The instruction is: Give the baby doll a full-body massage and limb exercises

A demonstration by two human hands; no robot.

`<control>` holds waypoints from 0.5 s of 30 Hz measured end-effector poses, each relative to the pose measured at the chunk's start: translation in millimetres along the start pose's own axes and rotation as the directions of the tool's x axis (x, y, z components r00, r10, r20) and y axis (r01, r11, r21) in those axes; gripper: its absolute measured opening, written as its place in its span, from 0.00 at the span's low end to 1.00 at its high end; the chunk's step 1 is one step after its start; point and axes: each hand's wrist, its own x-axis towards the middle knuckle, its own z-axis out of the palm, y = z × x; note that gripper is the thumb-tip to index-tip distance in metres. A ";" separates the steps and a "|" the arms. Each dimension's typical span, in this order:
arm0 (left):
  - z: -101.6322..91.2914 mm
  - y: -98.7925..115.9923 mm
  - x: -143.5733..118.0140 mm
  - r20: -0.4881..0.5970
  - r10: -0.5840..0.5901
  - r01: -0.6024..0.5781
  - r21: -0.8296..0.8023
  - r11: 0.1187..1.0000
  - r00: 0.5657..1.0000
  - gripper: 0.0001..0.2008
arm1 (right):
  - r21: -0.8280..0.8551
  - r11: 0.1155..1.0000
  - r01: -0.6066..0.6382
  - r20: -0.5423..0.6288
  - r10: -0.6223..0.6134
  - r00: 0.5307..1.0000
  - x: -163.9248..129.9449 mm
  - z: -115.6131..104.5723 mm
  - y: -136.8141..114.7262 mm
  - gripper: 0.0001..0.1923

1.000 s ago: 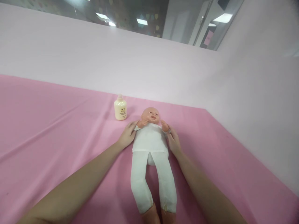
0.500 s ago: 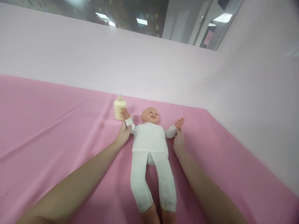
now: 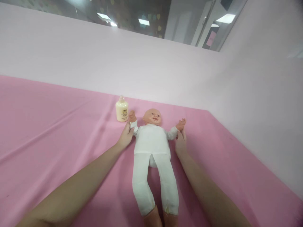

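A baby doll (image 3: 151,138) in a white top and white trousers lies on its back, its head toward the wall and its feet at the bottom edge. My left hand (image 3: 126,136) is closed round the doll's sleeved arm on the left, near the wrist. On the other side, my right hand (image 3: 181,143) grips the doll's other arm by the sleeve; some of its fingers are hidden behind it. Just beyond my left hand stands a lotion bottle (image 3: 122,110), upright, pale yellow, with a clear top and dark print on its front.
A pink sheet (image 3: 71,135) with soft creases covers the surface under the doll. White walls (image 3: 118,63) rise behind it and along the right side. Above the back wall, a window (image 3: 132,19) shows reflected ceiling lights.
The doll's left-side arm has swung inward, toward its head, with my left hand on it. The bottle's label now shows uncovered. My right hand has barely moved.
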 end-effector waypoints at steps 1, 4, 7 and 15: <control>0.6 5.4 -0.6 0.031 0.032 -0.033 0.043 0.999 0.999 0.27 | 0.009 1.000 0.016 0.021 -0.016 1.000 -1.6 2.0 -6.4 0.28; 1.4 14.7 -2.5 0.123 0.095 -0.118 0.194 0.974 0.988 0.27 | -0.014 0.999 0.047 0.093 -0.046 0.995 -6.3 5.8 -15.4 0.29; 1.8 15.0 -4.3 0.217 0.126 -0.193 0.321 0.927 0.968 0.27 | -0.116 0.993 0.029 0.184 -0.008 0.983 -9.3 5.4 -8.5 0.29; 2.8 6.9 -4.9 0.286 0.134 -0.248 0.410 0.878 0.949 0.27 | -0.295 0.925 0.240 0.372 -0.120 0.921 -7.9 5.3 2.8 0.28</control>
